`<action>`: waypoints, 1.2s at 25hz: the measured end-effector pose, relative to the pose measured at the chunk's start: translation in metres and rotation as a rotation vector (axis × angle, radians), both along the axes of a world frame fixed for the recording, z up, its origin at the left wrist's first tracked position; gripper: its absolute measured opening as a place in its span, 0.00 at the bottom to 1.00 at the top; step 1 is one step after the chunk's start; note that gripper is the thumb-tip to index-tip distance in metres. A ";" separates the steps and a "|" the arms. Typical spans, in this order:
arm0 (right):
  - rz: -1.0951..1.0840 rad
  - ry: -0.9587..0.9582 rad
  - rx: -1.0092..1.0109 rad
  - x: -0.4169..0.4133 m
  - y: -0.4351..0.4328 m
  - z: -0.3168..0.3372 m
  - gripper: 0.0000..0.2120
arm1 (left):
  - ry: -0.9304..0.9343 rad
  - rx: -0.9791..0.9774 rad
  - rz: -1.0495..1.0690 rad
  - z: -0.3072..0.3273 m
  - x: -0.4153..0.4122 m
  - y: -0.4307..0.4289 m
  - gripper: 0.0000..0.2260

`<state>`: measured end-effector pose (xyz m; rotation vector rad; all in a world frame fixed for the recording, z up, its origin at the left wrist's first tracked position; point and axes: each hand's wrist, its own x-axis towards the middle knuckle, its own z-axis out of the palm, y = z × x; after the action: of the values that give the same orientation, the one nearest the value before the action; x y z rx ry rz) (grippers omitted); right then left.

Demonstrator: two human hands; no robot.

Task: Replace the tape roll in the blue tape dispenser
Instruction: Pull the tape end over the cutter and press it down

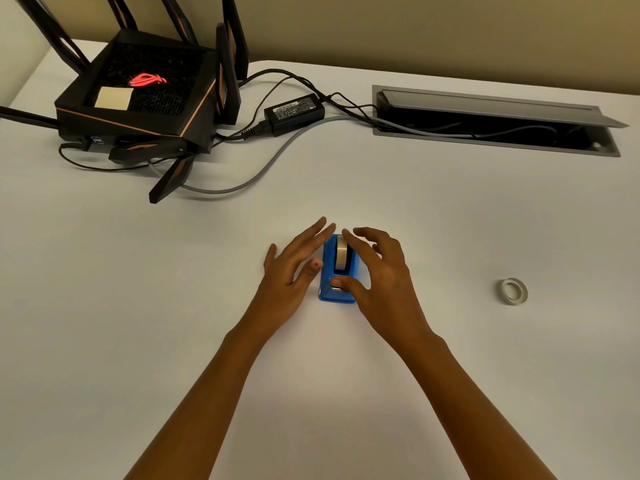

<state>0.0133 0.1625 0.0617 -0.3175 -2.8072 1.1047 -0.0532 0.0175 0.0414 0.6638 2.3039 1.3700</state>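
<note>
The blue tape dispenser [337,271] sits mid-tabletop [346,375], roll seated; left hand [292,268] flanks it, fingers spread, right hand [377,271] released, thumb pressing near the cutter, likely steadying it

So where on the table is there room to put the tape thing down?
Bare table lies between the blue tape dispenser and the loose tape roll, and also left of the left hand. The far left corner is crowded with the router, power adapter and cables.
</note>
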 end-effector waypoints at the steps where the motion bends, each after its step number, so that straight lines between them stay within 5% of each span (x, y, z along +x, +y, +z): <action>1: 0.001 -0.009 -0.010 -0.001 0.000 0.000 0.29 | 0.013 -0.006 0.010 0.002 -0.001 0.000 0.31; 7: -0.019 0.150 0.090 0.005 0.001 0.003 0.20 | 0.025 -0.049 0.038 -0.002 -0.004 0.006 0.13; 24: 0.212 0.401 0.331 -0.011 0.014 0.002 0.04 | 0.054 -0.083 0.130 -0.005 0.000 0.015 0.23; 30: 0.292 0.450 0.466 -0.014 0.013 -0.002 0.04 | 0.068 -0.069 0.104 -0.004 0.002 0.015 0.41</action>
<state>-0.0007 0.1753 0.0597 0.3482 -2.6256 0.4435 -0.0509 0.0324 0.0378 0.5858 2.4587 1.3255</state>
